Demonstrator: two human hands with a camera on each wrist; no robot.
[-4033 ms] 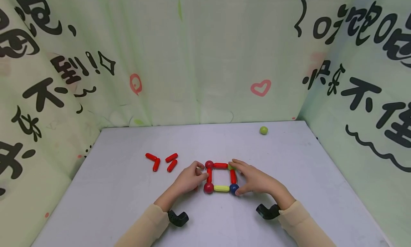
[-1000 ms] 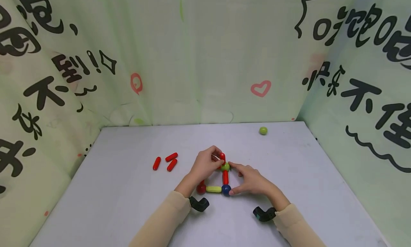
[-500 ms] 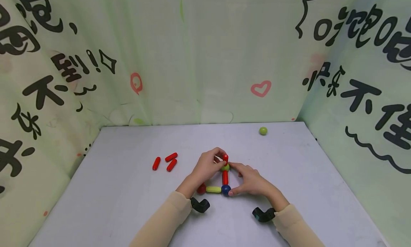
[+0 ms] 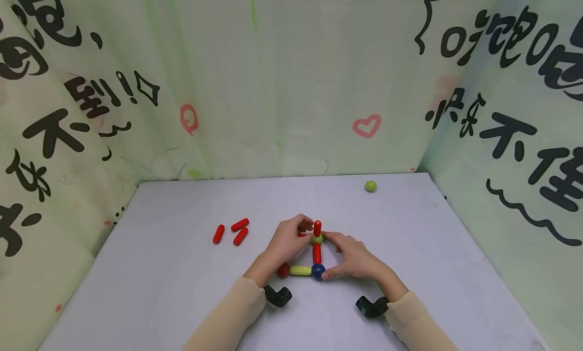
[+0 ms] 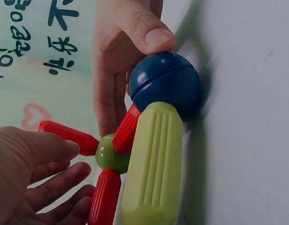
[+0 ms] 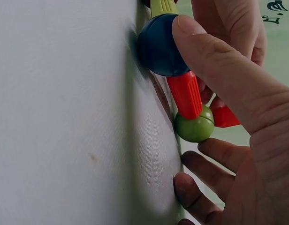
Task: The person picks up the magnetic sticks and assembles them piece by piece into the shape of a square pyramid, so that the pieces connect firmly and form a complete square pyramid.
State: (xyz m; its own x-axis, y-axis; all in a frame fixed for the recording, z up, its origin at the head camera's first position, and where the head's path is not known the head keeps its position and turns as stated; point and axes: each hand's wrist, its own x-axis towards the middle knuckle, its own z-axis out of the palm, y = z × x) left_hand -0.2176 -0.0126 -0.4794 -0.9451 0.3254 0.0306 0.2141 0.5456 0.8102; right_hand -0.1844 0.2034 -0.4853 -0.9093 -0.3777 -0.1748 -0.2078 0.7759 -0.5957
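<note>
A flat frame of magnetic rods and balls lies before me. Its near side shows a red ball (image 4: 283, 270), a yellow-green rod (image 4: 300, 271) and a blue ball (image 4: 318, 272). A red rod (image 4: 317, 254) links the blue ball to a green ball (image 4: 317, 239), on which another red rod (image 4: 317, 228) stands upright. My left hand (image 4: 289, 237) is beside the upright rod, thumb (image 5: 64, 149) overlapping it, other fingers loosely spread; it hides the frame's far left part. My right hand (image 4: 355, 257) grips the frame's right side, thumb on the blue ball, index fingertip at the green ball.
Three loose red rods, one of them here (image 4: 219, 234), lie on the white table (image 4: 182, 290) left of the hands. Towards the back right is a single green ball (image 4: 371, 186). Printed curtains (image 4: 273, 87) enclose the table's back and sides.
One red rod has left the loose group at the left and now stands on the green ball. My left hand moved right with it, then eased its fingers from it; the right stayed at the frame.
</note>
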